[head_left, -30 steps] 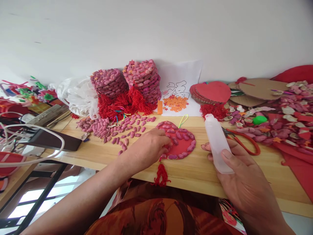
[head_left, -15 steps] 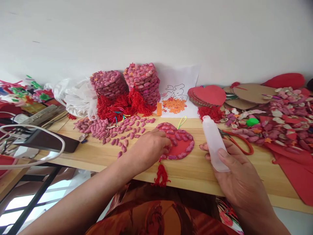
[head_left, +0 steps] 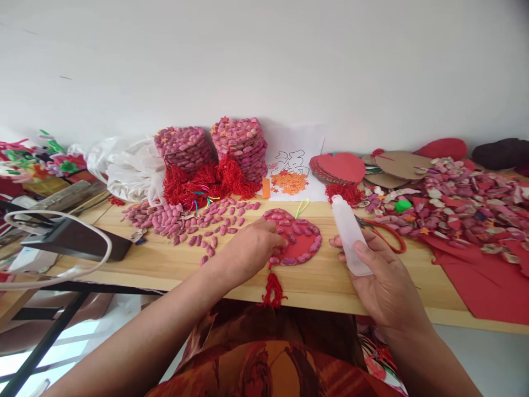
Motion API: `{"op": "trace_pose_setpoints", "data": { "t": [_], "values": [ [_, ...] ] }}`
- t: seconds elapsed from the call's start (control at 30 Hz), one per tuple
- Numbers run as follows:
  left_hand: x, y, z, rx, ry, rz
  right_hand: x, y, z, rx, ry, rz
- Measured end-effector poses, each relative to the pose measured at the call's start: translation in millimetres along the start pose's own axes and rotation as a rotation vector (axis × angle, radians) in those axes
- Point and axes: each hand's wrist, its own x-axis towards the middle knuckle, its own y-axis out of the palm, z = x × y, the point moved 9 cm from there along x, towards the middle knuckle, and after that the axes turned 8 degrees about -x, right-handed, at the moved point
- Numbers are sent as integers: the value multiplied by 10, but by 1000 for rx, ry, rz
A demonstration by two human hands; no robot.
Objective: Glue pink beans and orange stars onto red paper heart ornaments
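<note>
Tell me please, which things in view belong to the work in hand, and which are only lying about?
Belonging, it seems:
red peanut-rimmed piece, at the left hand
whitish bottle, held in the right hand
loose peanuts, probably

Probably only lying about now:
white plastic bag
black block
orange-handled tool

The view has turned right; a dark bundle (head_left: pixel 500 153) (by the wall) shows more fully.

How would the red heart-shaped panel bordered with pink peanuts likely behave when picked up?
The panel probably stays fairly stiff: it lies flat. Its red yarn tassel would likely flop, having loose strands. The pink peanuts might catch, standing above its surface.
</note>
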Motion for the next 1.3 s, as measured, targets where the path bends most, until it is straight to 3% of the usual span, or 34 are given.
{"op": "trace_pose_setpoints", "data": {
  "t": [0.7,1.03,1.3],
  "values": [
    [21,43,-88,118,145,9,5,49,67,38,-62,61],
    [13,50,-88,101,178,-18,3,-24,101,132,-71,-31],
    [8,20,-40,53,99,-27,-84,44,176,87,-72,1]
  ]
}}
